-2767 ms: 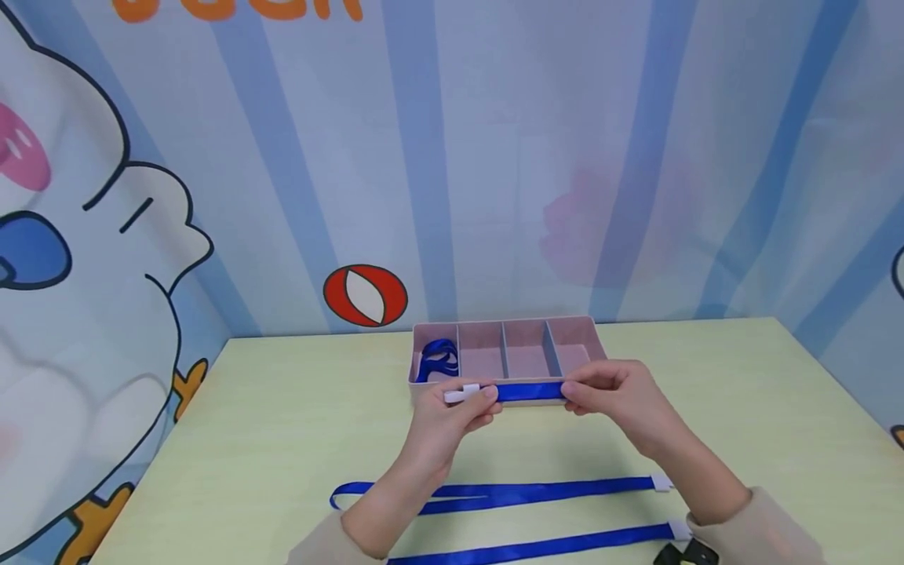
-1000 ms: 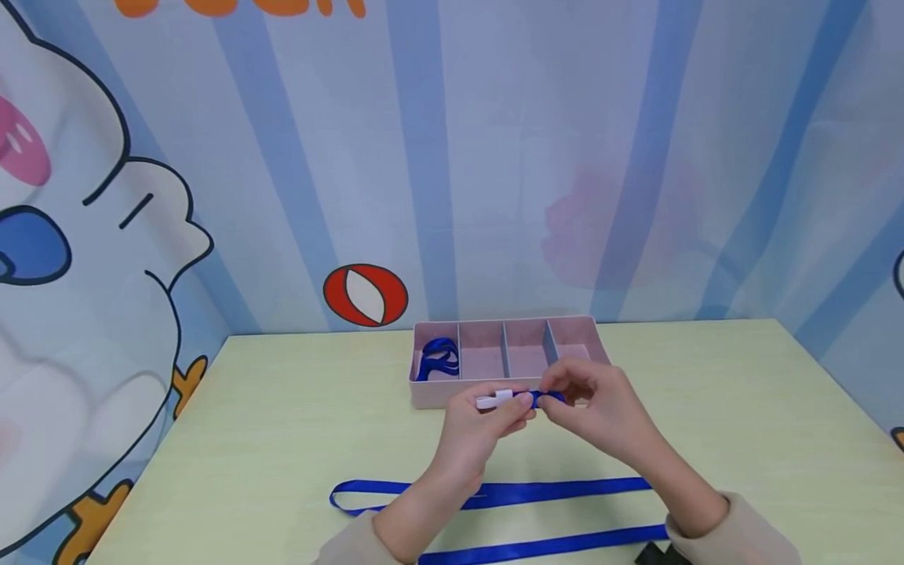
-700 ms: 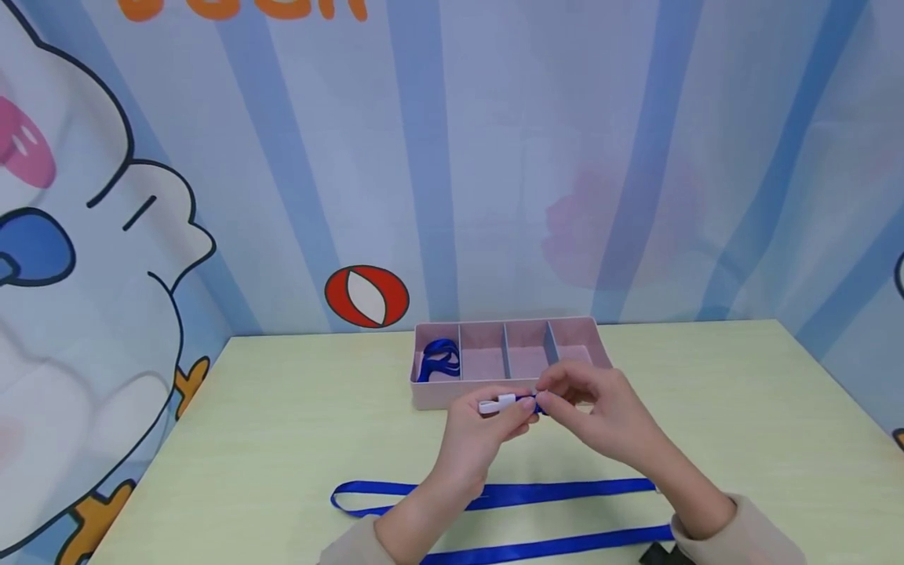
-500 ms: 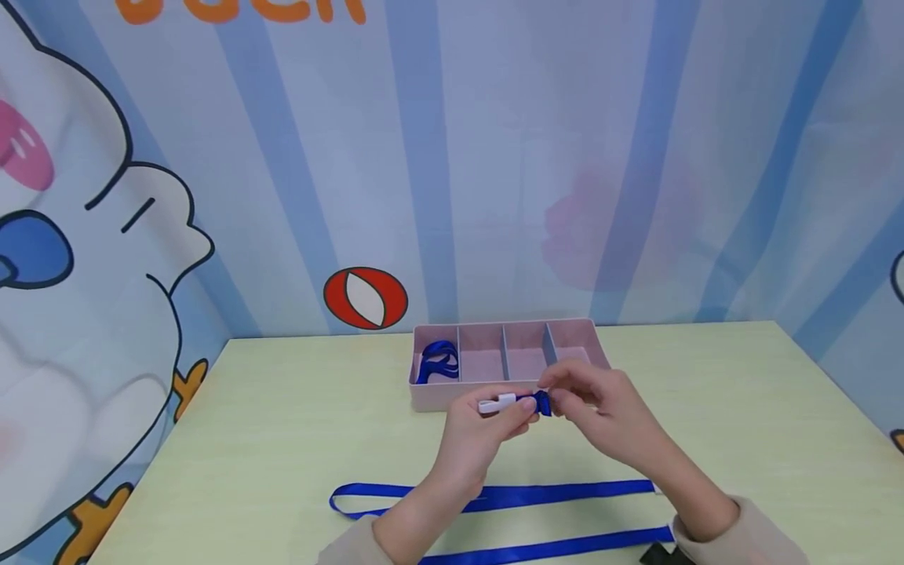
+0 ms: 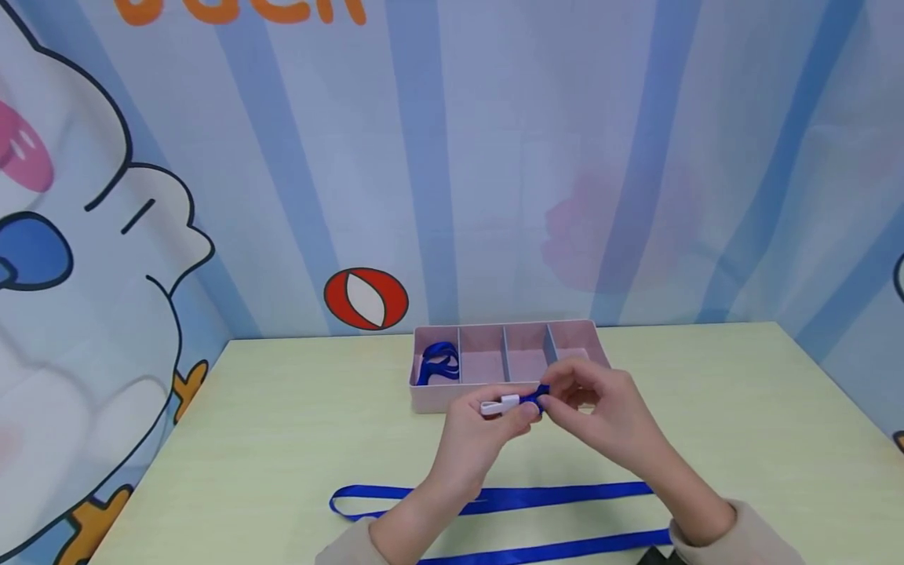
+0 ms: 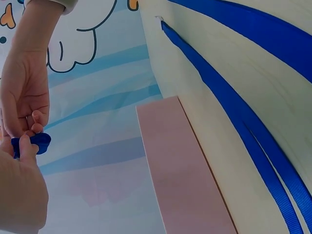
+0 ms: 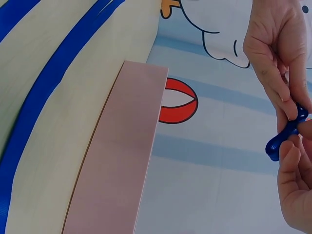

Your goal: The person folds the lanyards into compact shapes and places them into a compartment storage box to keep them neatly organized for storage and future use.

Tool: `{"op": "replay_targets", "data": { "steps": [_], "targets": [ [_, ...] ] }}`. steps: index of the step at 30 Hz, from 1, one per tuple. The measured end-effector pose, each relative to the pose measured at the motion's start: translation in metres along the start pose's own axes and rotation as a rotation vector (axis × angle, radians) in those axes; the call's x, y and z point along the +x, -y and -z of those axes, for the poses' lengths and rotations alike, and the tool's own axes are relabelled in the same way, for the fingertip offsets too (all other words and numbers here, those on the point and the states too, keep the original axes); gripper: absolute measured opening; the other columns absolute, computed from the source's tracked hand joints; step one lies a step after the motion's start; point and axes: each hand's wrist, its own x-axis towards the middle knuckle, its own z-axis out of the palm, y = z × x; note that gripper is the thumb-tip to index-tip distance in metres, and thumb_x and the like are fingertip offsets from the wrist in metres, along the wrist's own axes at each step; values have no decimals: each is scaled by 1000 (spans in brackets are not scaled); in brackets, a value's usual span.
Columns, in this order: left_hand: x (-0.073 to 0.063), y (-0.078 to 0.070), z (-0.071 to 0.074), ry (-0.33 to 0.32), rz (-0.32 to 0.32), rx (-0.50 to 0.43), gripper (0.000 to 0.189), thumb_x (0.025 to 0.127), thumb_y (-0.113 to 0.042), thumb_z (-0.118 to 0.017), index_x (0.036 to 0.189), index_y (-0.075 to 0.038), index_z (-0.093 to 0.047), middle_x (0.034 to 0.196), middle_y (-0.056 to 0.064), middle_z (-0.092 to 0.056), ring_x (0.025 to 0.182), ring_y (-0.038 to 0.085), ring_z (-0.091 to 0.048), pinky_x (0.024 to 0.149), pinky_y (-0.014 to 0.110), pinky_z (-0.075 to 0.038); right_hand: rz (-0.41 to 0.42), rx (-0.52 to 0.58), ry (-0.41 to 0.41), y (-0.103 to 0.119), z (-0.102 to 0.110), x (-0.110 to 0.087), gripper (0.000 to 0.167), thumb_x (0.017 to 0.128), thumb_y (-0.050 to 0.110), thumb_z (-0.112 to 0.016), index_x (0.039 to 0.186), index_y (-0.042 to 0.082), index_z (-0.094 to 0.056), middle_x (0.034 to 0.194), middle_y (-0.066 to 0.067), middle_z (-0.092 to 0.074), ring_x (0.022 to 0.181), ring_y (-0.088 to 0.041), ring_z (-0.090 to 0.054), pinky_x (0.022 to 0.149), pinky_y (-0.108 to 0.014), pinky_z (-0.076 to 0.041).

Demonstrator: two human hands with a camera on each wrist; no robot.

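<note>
In the head view, a blue ribbon lanyard (image 5: 541, 391) with a white end piece (image 5: 500, 406) is held up in front of the box, its ribbon bunched small. My left hand (image 5: 466, 443) pinches it near the white end, thumb on top. At the other side, my right hand (image 5: 600, 408) pinches the ribbon between thumb and fingertips. The left wrist view shows the blue bundle (image 6: 41, 142) at the fingertips of both hands. Seen from the right wrist, the lanyard (image 7: 279, 147) is a compact roll of stacked layers, partly covered by fingers.
Behind the hands stands a pink divided box (image 5: 434, 399); a coiled blue lanyard (image 5: 439, 362) lies in its leftmost compartment. Two more lanyards stretch across the table, a looped one (image 5: 537, 497) and a nearer one (image 5: 558, 547). A black object (image 5: 657, 557) peeks out by the right sleeve.
The strip of ribbon held taut between my hands earlier is now gathered into a short bundle. My hands are closer together, the left shifted right. My right fingertips briefly loosened, then pinched again.
</note>
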Motion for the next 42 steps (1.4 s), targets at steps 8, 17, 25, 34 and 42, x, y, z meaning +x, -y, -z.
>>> {"op": "replay_targets", "data": {
  "steps": [8,17,25,34,42],
  "targets": [
    [2,1,-1,-59,51,22,32,80,-24,-74,105,-5,-68,99,9,-66,90,21,-66,82,34,-52,-46,-80,-48,0,-4,1,28,78,1,-73,102,8,-60,72,6,-57,59,-8,-53,53,-23,-50],
    [5,-2,7,2,53,-52,29,85,-19,-69,106,0,-65,97,12,-68,90,22,-67,84,33,-51,-415,48,49,-8,4,4,28,88,24,-66,109,5,-63,79,-5,-62,69,-18,-58,59,-27,-50],
    [7,-7,10,27,62,-49,30,86,-18,-68,108,2,-64,97,12,-69,90,21,-67,84,33,-51,-499,409,247,-20,13,6,24,96,21,-53,97,1,-65,78,-3,-65,70,-16,-61,63,-27,-52],
    [10,-3,15,-3,81,72,28,83,-20,-71,105,-3,-69,91,9,-69,86,21,-68,82,34,-52,-529,389,68,-10,6,1,22,90,17,-63,89,-5,-64,70,-1,-65,61,-15,-61,59,-27,-53],
    [10,-1,16,-1,95,118,27,83,-21,-71,105,-4,-69,95,8,-66,87,20,-67,81,34,-53,-554,309,59,-7,4,-1,28,88,18,-65,91,-10,-63,71,-8,-65,60,-18,-60,61,-29,-54]
  ]
}}
